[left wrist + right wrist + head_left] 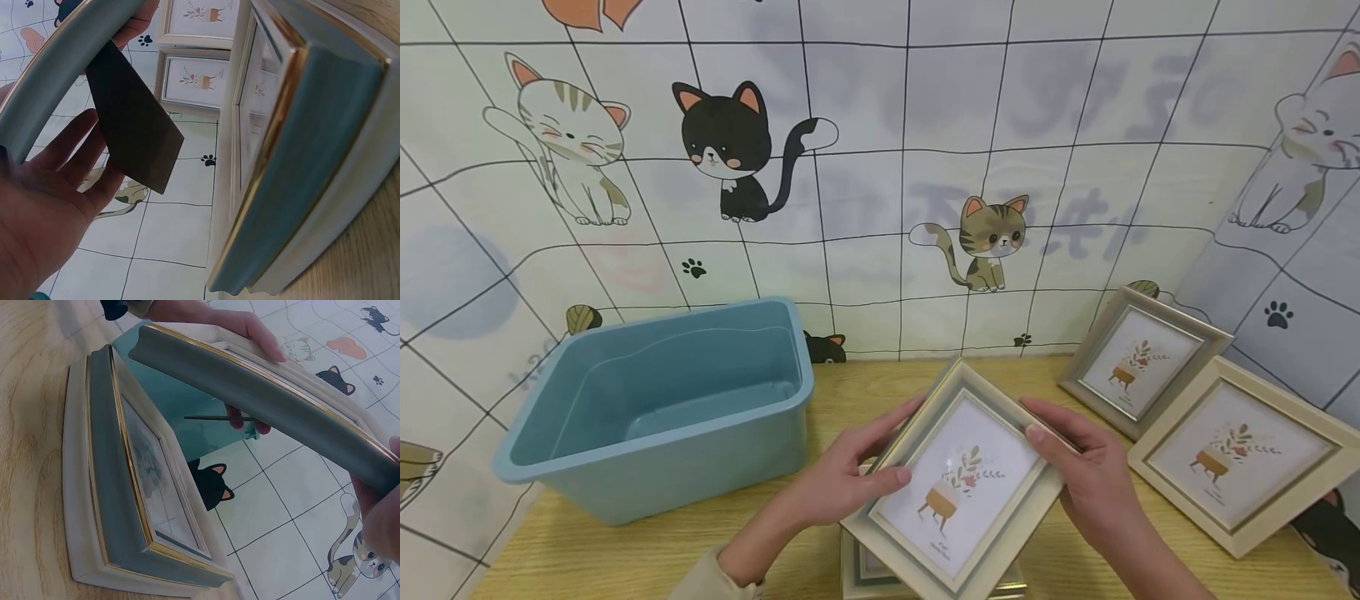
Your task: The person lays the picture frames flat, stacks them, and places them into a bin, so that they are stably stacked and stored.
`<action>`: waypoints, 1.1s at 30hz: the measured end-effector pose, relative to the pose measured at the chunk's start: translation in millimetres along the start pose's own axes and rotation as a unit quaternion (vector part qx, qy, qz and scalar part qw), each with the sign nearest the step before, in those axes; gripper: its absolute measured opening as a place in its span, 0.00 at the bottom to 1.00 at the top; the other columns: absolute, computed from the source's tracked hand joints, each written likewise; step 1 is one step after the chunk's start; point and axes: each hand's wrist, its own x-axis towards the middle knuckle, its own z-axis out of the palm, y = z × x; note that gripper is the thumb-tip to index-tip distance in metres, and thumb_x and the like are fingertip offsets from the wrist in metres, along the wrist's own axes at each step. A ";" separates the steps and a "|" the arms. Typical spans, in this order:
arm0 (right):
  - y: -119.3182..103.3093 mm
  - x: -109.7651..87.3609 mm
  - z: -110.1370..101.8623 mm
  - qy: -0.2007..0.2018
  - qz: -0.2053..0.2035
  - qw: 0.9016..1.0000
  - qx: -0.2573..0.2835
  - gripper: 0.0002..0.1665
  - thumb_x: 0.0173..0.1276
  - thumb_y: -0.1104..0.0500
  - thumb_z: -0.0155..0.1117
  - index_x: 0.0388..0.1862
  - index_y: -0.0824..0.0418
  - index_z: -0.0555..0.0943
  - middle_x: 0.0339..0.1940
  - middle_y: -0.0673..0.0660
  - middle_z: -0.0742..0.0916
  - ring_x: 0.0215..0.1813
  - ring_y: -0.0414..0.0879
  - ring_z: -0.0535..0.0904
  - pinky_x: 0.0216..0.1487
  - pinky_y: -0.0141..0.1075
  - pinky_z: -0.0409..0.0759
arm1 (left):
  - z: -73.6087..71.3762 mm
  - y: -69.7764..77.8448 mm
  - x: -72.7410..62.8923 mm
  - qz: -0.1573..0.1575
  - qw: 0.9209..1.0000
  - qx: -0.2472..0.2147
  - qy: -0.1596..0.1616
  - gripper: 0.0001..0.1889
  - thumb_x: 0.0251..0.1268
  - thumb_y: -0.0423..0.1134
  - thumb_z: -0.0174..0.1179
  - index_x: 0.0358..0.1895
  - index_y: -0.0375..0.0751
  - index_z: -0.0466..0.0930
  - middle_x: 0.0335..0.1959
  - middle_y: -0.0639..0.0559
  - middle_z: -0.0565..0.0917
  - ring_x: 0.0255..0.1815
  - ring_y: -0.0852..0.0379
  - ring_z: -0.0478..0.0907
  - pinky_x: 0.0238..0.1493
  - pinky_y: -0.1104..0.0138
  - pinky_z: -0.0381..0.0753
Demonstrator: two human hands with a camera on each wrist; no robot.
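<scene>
Both hands hold a photo frame (958, 492) with a cream and grey-blue border and a print of a plant in an orange pot. My left hand (842, 479) grips its left edge, thumb on the front and fingers behind. On the right edge, my right hand (1097, 475) pinches it with the thumb over the front. A dark stand flap (134, 125) sticks out from its back in the left wrist view. Below it lies a stack of photo frames, a grey-blue, gold-edged frame (128, 469) over a whitish frame (78, 475).
A blue plastic tub (662, 450) stands at the left of the wooden table (857, 383). At the right, a silvery-beige photo frame (1078, 379) and a cream photo frame (1285, 408) lean near the wall. A cat-patterned cloth (865, 200) covers the wall behind.
</scene>
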 end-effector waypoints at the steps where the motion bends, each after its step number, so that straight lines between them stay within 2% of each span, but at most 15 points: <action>1: 0.6 0.3 0.0 0.003 0.003 1.000 0.003 0.23 0.74 0.77 0.55 0.58 0.59 0.87 0.50 0.55 0.88 0.43 0.47 0.88 0.38 0.42 0.87 | -0.2 -1.0 -1.1 0.001 1.000 0.002 0.003 0.36 0.77 0.33 0.56 0.83 0.52 0.55 0.67 0.37 0.76 0.55 0.50 0.82 0.42 0.56 0.87; 8: 5.2 2.2 2.4 0.020 0.006 1.000 0.015 0.22 0.73 0.77 0.57 0.57 0.60 0.87 0.49 0.54 0.88 0.41 0.46 0.88 0.38 0.40 0.87 | -2.4 -5.6 -6.7 0.001 1.000 0.019 0.022 0.34 0.76 0.33 0.58 0.82 0.49 0.59 0.66 0.38 0.78 0.57 0.48 0.80 0.50 0.58 0.84; 16: 11.5 -0.2 -0.8 0.049 0.040 0.998 0.024 0.22 0.75 0.74 0.57 0.58 0.57 0.87 0.50 0.54 0.88 0.42 0.46 0.87 0.39 0.40 0.87 | -6.1 -6.5 -11.0 -0.030 0.999 -0.011 0.023 0.33 0.75 0.31 0.58 0.81 0.48 0.62 0.67 0.34 0.76 0.51 0.48 0.84 0.41 0.55 0.87; 22: 20.6 -8.1 1.1 0.087 0.068 0.993 0.053 0.20 0.76 0.72 0.58 0.56 0.54 0.88 0.50 0.53 0.88 0.43 0.46 0.87 0.39 0.40 0.87 | -9.8 -6.1 -13.8 -0.062 0.997 -0.010 0.033 0.31 0.75 0.30 0.58 0.79 0.48 0.65 0.70 0.38 0.73 0.51 0.50 0.84 0.42 0.56 0.87; 27: 25.7 -12.4 7.4 0.100 0.056 0.991 0.070 0.20 0.77 0.72 0.57 0.57 0.55 0.88 0.50 0.53 0.89 0.44 0.45 0.87 0.41 0.38 0.86 | -11.9 -7.1 -16.9 -0.065 0.996 -0.006 0.057 0.28 0.76 0.31 0.58 0.77 0.45 0.69 0.71 0.39 0.73 0.50 0.50 0.84 0.42 0.56 0.87; 33: 29.3 -17.1 12.7 0.119 0.077 0.987 0.072 0.19 0.77 0.69 0.58 0.58 0.53 0.87 0.50 0.52 0.88 0.47 0.44 0.86 0.44 0.37 0.86 | -13.9 -10.8 -17.9 -0.064 0.994 0.031 0.085 0.25 0.76 0.34 0.59 0.74 0.45 0.73 0.64 0.42 0.78 0.50 0.51 0.83 0.44 0.59 0.86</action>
